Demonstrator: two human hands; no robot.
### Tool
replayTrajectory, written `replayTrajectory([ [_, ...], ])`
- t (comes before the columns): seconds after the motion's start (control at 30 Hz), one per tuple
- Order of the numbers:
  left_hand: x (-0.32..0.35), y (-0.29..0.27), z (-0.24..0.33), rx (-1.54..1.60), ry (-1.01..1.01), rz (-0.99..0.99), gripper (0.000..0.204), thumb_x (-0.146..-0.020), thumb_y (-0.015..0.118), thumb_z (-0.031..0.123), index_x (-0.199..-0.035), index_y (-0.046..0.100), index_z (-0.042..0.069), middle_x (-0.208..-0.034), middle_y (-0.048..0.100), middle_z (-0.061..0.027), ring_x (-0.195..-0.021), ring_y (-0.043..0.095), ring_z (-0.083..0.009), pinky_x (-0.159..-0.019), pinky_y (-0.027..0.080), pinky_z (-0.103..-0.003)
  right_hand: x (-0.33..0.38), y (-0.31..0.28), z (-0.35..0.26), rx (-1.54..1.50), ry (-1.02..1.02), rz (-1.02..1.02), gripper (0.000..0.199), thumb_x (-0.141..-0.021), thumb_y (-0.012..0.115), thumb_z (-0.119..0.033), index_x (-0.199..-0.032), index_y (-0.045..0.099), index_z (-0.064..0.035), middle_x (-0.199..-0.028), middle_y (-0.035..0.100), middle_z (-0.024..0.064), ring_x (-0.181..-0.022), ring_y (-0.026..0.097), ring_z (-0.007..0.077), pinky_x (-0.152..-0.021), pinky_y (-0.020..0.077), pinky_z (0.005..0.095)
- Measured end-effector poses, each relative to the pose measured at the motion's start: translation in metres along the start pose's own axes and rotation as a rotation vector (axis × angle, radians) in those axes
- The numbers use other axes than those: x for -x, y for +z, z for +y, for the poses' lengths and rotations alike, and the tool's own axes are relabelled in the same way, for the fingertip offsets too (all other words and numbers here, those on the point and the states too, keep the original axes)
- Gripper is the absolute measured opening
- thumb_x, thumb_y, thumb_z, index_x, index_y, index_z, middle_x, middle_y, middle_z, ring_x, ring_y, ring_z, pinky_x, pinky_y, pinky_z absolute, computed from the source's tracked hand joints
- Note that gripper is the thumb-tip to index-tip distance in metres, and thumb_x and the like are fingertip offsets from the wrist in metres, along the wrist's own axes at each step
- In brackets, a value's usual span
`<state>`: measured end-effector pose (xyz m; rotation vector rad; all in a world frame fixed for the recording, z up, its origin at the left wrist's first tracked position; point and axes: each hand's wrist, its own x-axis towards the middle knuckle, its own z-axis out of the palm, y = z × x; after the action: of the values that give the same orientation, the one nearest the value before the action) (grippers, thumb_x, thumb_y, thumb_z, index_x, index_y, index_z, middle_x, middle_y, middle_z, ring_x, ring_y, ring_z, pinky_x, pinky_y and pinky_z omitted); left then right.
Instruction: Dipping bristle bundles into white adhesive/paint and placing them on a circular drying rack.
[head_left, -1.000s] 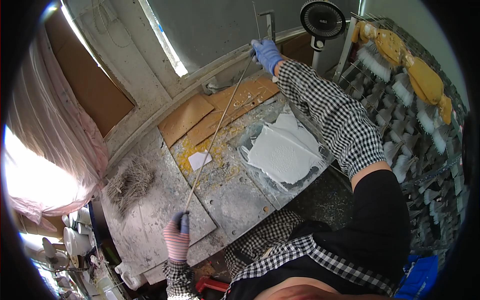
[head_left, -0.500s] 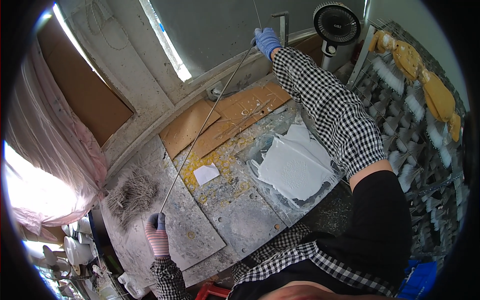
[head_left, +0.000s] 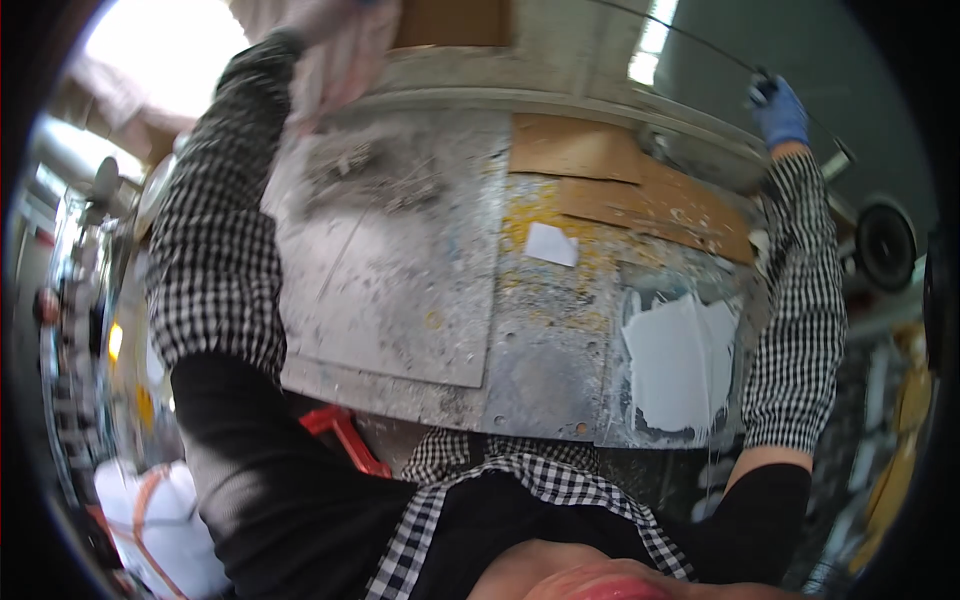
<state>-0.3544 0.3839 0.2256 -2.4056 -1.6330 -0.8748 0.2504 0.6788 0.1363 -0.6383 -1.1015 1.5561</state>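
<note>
Gripped in my right hand, which wears a blue glove, is a thin rod in front of the dark grey panel at the upper right. From that hand the rod slants up and left, past the top edge of the view. My left hand is raised at the upper left beside the pink curtain. It is blurred and its fingers are cut off, so what it holds cannot be seen. Both my arms are stretched out over the sides of the workbench.
White paste lies spread on a board at the bench's right. A bundle of thin grey wires lies at the back left. Cardboard sheets and a white paper piece lie between. A fan stands at the right.
My left hand has moved from the bench's left up to the top edge by the curtain. My right hand still grips the rod, which now slants up to the left. The view has turned.
</note>
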Motion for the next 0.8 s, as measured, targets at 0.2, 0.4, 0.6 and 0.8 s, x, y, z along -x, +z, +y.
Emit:
replayTrajectory([
  [0.2, 0.053, -0.016, 0.075, -0.077, -0.355, 0.020, 0.019, -0.097, 0.063, 0.018, -0.110, 0.071, 0.008, -0.109, 0.070, -0.0106, -0.111, 0.060, -0.0206, -0.097, 0.046, -0.039, 0.077, 0.166, 0.066, -0.001, -0.049, 0.218, 0.032, -0.106, 0.042, -0.030, -0.109, 0.059, -0.0026, -0.109, 0.069, 0.0157, -0.075, 0.062, 0.0196, -0.054, 0.0438, 0.0289],
  [0.4, 0.173, 0.029, 0.065, -0.056, -0.197, 0.377, 0.039, -0.096, 0.062, 0.024, -0.128, 0.059, 0.001, -0.117, 0.066, -0.0122, -0.112, 0.061, -0.0227, -0.097, 0.049, -0.039, 0.256, 0.296, 0.149, 0.569, -0.067, -0.333, 0.034, -0.104, 0.047, -0.038, -0.107, 0.065, -0.0094, -0.078, 0.063, 0.0000, -0.063, 0.056, 0.0064, -0.055, 0.0464, 0.0213],
  [0.6, 0.316, 0.138, 0.170, 0.638, -0.292, 0.087, 0.053, -0.102, 0.055, 0.029, -0.146, 0.040, 0.004, -0.139, 0.051, -0.0168, -0.120, 0.056, -0.0215, -0.101, 0.047, -0.036, 0.373, 0.371, 0.284, 0.809, 0.188, -1.165, 0.037, -0.097, 0.054, -0.032, -0.119, 0.059, -0.0024, -0.110, 0.066, 0.0156, -0.098, 0.066, 0.0300, -0.087, 0.0535, 0.0392],
  [0.8, 0.367, 0.065, 0.102, 0.103, -0.654, 0.201, 0.032, -0.102, 0.051, 0.014, -0.132, 0.057, 0.008, -0.083, 0.064, -0.0047, -0.084, 0.062, -0.0155, -0.077, 0.050, -0.033, 0.303, 0.426, 0.342, 0.895, -0.412, -0.988, 0.042, -0.088, 0.064, -0.029, -0.120, 0.060, -0.0027, -0.114, 0.064, 0.0192, -0.107, 0.061, 0.0338, -0.097, 0.0476, 0.0414],
])
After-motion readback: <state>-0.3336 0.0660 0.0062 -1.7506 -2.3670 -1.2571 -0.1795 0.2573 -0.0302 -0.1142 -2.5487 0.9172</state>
